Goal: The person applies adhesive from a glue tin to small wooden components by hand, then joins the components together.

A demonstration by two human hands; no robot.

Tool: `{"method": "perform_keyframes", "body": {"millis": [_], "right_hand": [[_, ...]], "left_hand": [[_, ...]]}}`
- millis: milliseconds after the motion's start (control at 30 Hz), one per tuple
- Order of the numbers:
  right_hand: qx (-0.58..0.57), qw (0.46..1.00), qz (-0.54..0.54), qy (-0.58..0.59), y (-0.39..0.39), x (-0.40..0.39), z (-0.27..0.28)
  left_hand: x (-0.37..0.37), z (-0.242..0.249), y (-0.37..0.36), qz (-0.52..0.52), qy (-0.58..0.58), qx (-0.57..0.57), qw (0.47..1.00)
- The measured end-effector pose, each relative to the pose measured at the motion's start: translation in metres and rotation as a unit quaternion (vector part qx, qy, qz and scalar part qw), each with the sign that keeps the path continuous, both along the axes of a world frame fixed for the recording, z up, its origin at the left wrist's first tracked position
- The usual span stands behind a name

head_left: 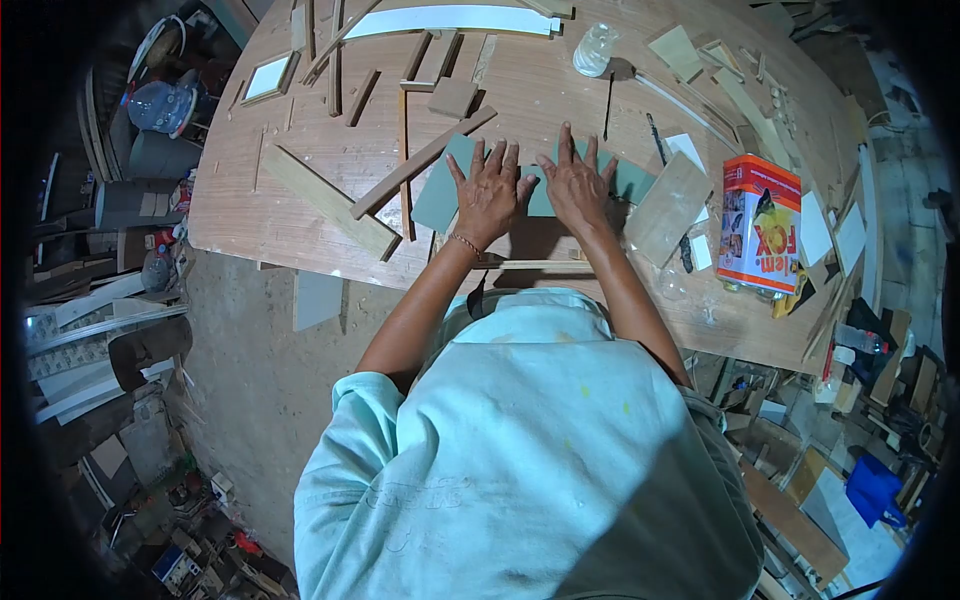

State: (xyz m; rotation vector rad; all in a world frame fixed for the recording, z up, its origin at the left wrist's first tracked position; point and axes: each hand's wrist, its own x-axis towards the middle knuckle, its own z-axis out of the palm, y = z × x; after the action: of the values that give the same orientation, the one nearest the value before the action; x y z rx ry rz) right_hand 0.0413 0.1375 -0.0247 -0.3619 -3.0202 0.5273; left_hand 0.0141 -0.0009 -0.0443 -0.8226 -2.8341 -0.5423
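A grey-green flat piece (433,203) lies on the wooden table in front of me, running left to right under both hands. My left hand (488,197) rests flat on its left part, fingers spread. Just to the right, my right hand (578,188) lies on it too, with the fingers stretched forward. Neither hand grips anything. A thin wooden strip (535,265) lies between my forearms near the table edge. Beside my right wrist is a pale flat board (670,208). A brown wooden bar (425,163) lies at an angle left of my left hand.
An orange and white Fox can (758,225) stands at the right. A clear plastic container (596,50) is at the back. Several wood strips, a long white strip (455,19) and a small frame (270,77) lie about the table (230,200). Scraps clutter the floor on both sides.
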Motion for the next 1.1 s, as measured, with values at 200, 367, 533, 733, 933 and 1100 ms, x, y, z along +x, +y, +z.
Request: {"method": "perform_keyframes", "body": {"millis": [200,367,533,733,933,1100], "right_hand": [[0.070,0.997,0.012,0.000,-0.002,0.001,-0.011],[0.078,0.997,0.012,0.003,-0.002,0.001,-0.012],[-0.009,0.998,0.012,-0.063,0.005,-0.005,-0.006],[-0.082,0.996,-0.012,-0.022,0.008,-0.001,0.000],[-0.110,0.985,-0.023,0.129,0.009,0.010,-0.005],[-0.062,0.985,-0.003,0.163,-0.009,0.020,-0.009]], "left_hand": [[0.002,-0.002,0.003,0.014,-0.017,-0.094,0.995],[0.000,-0.002,0.003,0.015,-0.011,-0.100,0.995],[-0.014,0.007,-0.003,-0.011,-0.164,-0.032,0.986],[-0.031,0.030,-0.009,-0.035,-0.275,-0.032,0.960],[-0.025,0.009,-0.010,-0.021,-0.165,-0.011,0.986],[-0.018,0.020,-0.011,0.031,-0.189,0.092,0.977]]}}
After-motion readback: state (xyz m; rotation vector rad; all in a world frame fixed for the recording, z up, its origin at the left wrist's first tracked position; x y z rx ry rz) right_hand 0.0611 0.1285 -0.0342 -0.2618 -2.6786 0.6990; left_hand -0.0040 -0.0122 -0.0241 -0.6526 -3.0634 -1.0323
